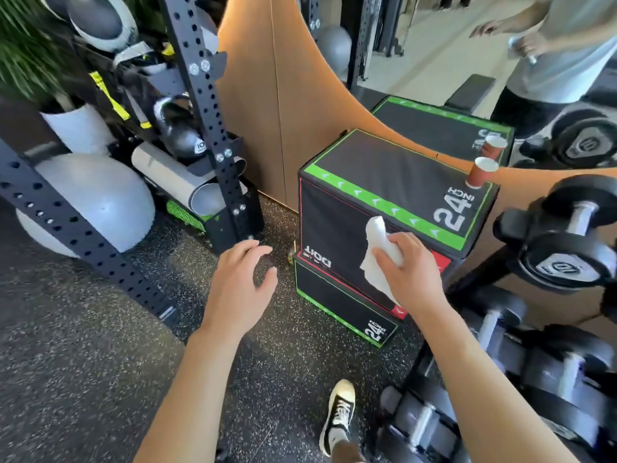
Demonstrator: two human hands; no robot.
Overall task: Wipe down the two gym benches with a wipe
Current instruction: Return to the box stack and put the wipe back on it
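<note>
Right hand (412, 269) grips wipe (379, 253) beside box (384, 182); left hand (242, 279) loose, holding nothing. Bench wiping looks unstarted.

Open speckled floor (100, 345) lies between the black rack (207, 121) on the left and the stacked black boxes (384, 202) on the right. A paper cup (480, 172) stands at the top box's far right corner. Dumbbells (561, 248) crowd the right side, just beside the boxes.
</note>
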